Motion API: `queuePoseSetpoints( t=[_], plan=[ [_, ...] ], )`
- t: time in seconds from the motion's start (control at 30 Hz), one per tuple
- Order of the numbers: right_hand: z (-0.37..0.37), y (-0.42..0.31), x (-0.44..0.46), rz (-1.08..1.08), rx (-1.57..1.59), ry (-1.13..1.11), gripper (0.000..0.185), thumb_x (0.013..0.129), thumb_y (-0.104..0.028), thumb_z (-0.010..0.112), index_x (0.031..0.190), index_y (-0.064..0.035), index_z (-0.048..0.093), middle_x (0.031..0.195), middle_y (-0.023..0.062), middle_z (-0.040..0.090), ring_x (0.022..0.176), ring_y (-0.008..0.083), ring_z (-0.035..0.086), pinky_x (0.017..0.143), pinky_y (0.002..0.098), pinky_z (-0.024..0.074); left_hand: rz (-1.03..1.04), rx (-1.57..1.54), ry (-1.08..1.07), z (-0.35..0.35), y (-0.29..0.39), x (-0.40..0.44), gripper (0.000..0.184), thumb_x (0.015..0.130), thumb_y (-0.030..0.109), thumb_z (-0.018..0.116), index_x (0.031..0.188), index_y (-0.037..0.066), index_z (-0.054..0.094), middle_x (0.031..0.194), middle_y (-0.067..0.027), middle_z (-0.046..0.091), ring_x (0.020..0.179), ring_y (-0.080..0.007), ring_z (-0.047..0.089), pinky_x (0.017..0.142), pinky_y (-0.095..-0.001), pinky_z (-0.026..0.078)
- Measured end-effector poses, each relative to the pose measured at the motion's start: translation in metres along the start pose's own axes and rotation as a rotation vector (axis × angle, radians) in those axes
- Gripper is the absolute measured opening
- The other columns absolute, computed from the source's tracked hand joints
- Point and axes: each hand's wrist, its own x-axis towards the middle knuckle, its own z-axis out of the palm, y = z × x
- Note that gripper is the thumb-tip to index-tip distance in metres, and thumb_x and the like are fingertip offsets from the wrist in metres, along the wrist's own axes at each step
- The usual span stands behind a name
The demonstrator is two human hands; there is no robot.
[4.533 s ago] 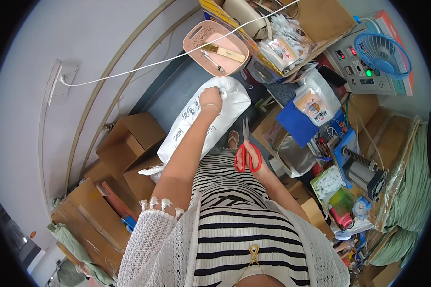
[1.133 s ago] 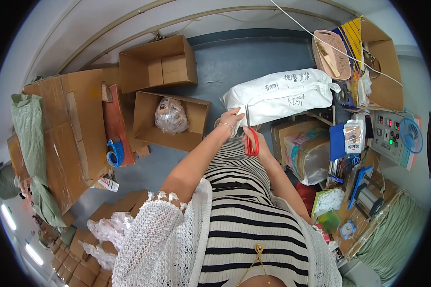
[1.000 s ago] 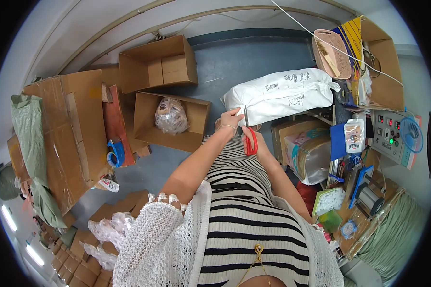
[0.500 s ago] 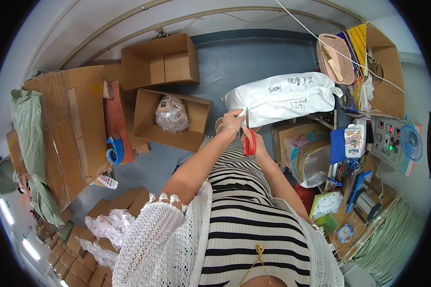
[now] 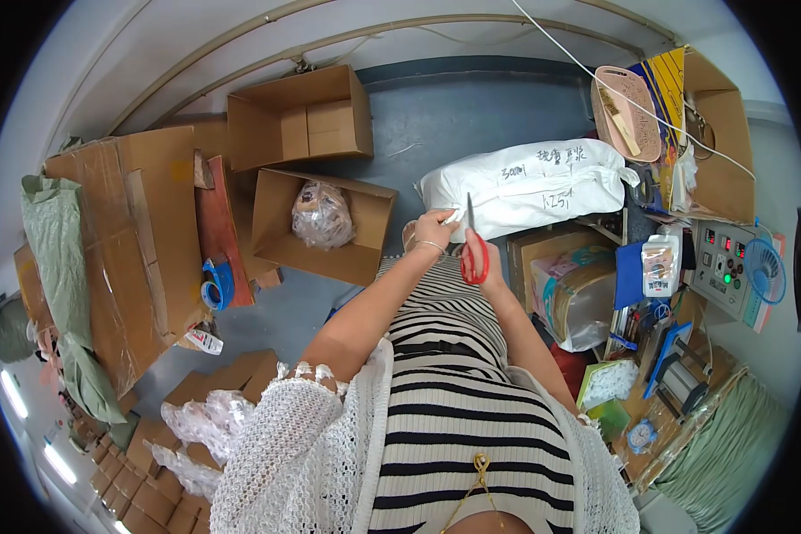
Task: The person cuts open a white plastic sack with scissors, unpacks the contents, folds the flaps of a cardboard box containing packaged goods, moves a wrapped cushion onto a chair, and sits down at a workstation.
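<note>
White oblong woven-looking sack (image 5: pixel 525 189) has its near-left corner pinched by the left hand (image 5: pixel 436 230). The right hand (image 5: pixel 492 267) curls around red-handled metal scissors (image 5: pixel 473 237).

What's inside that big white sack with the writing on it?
The white sack looks plump, so something probably fills it, but the sack hides it. Only the outside shows, with black writing.

White sack (image 5: pixel 507 202), handwritten apparent "300ml", Chinese characters
</note>
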Motion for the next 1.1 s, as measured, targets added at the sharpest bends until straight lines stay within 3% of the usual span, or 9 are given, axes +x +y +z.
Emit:
queuePoseSetpoints(
  t=[0.2, 0.27, 0.4, 0.53, 0.63, 0.73, 0.83, 0.97, 1.1],
  plan=[
    [-0.023, -0.003, -0.024, -0.028, 0.238, 0.040, 0.048, 0.090, -0.048, 0.047, 0.074, -0.0026, 0.051, 0.051, 0.0048, 0.047, 0.039, 0.0134, 0.046, 0.038, 0.0236, 0.0362, -0.304, -0.310, -0.229, -0.011, 0.003, 0.015, 0.028, 0.082, 0.021, 0.065, 0.099, -0.002, 0.065, 0.085, -0.0082, 0.064, 0.077, -0.0195, 0.062, 0.072, -0.0262, 0.048],
    [-0.029, 0.002, -0.026, -0.005, 0.304, 0.099, 0.049, 0.089, -0.049, 0.048, 0.074, -0.0030, 0.050, 0.051, 0.0047, 0.047, 0.039, 0.0141, 0.046, 0.039, 0.0244, 0.0377, -0.708, -0.914, -0.455, -0.026, 0.005, 0.022, 0.029, 0.088, 0.028, 0.058, 0.095, 0.000, 0.063, 0.076, -0.0063, 0.062, 0.066, -0.0173, 0.057, 0.064, -0.0265, 0.047],
    [-0.034, 0.005, -0.032, 0.021, 0.304, 0.120, 0.047, 0.088, -0.049, 0.051, 0.074, -0.0040, 0.050, 0.051, 0.0035, 0.046, 0.039, 0.0135, 0.047, 0.038, 0.0241, 0.0385, -0.892, -1.217, -0.582, -0.032, 0.018, 0.025, 0.024, 0.093, 0.024, 0.048, 0.096, 0.001, 0.056, 0.071, -0.0017, 0.051, 0.060, -0.0130, 0.047, 0.058, -0.0235, 0.042],
    [-0.027, -0.001, -0.038, 0.030, 0.228, 0.111, 0.045, 0.089, -0.046, 0.049, 0.074, -0.0033, 0.051, 0.052, 0.0040, 0.047, 0.042, 0.0134, 0.048, 0.041, 0.0239, 0.0380, -0.628, -1.261, -0.412, -0.043, 0.039, 0.020, 0.021, 0.096, 0.022, 0.042, 0.101, 0.006, 0.053, 0.064, 0.0045, 0.036, 0.053, -0.0070, 0.033, 0.049, -0.0213, 0.031],
    [-0.027, 0.003, -0.037, 0.050, 0.234, 0.080, 0.045, 0.089, -0.046, 0.050, 0.075, -0.0032, 0.050, 0.052, 0.0041, 0.047, 0.041, 0.0136, 0.048, 0.041, 0.0238, 0.0378, -0.121, -0.697, -0.153, -0.059, 0.089, -0.001, 0.028, 0.096, 0.018, 0.040, 0.119, 0.005, 0.052, 0.064, 0.0040, 0.035, 0.054, -0.0035, 0.031, 0.048, -0.0170, 0.028],
    [-0.026, 0.008, -0.039, 0.046, 0.314, 0.108, 0.045, 0.085, -0.047, 0.056, 0.071, -0.0046, 0.051, 0.050, 0.0031, 0.047, 0.038, 0.0122, 0.047, 0.037, 0.0228, 0.0369, 0.271, -0.114, -0.136, -0.054, 0.126, -0.009, 0.026, 0.095, 0.015, 0.041, 0.112, 0.003, 0.056, 0.067, 0.0033, 0.042, 0.057, -0.0053, 0.038, 0.052, -0.0186, 0.035],
    [-0.032, 0.012, -0.039, 0.046, 0.309, 0.098, 0.045, 0.086, -0.047, 0.054, 0.073, -0.0038, 0.051, 0.050, 0.0040, 0.047, 0.038, 0.0133, 0.047, 0.038, 0.0236, 0.0372, 0.767, 0.792, -0.068, -0.011, 0.113, 0.004, 0.022, 0.088, 0.019, 0.048, 0.100, 0.005, 0.059, 0.078, -0.0111, 0.059, 0.074, -0.0241, 0.061, 0.067, -0.0356, 0.047],
    [-0.045, 0.007, -0.047, 0.054, 0.294, 0.104, 0.045, 0.087, -0.046, 0.053, 0.072, -0.0034, 0.051, 0.050, 0.0049, 0.047, 0.038, 0.0143, 0.047, 0.038, 0.0242, 0.0373, 0.573, 1.419, -0.355, 0.026, 0.081, 0.046, 0.026, 0.082, 0.028, 0.057, 0.097, 0.007, 0.062, 0.091, -0.0131, 0.063, 0.085, -0.0298, 0.061, 0.073, -0.0398, 0.048],
    [-0.063, 0.012, -0.052, 0.017, 0.339, 0.138, 0.045, 0.083, -0.047, 0.058, 0.072, -0.0032, 0.051, 0.049, 0.0031, 0.047, 0.035, 0.0126, 0.046, 0.035, 0.0226, 0.0357, 0.507, 1.400, -0.592, 0.024, 0.108, 0.056, 0.030, 0.082, 0.033, 0.058, 0.094, 0.005, 0.062, 0.089, -0.0141, 0.065, 0.089, -0.0304, 0.061, 0.075, -0.0403, 0.048]
  ],
)
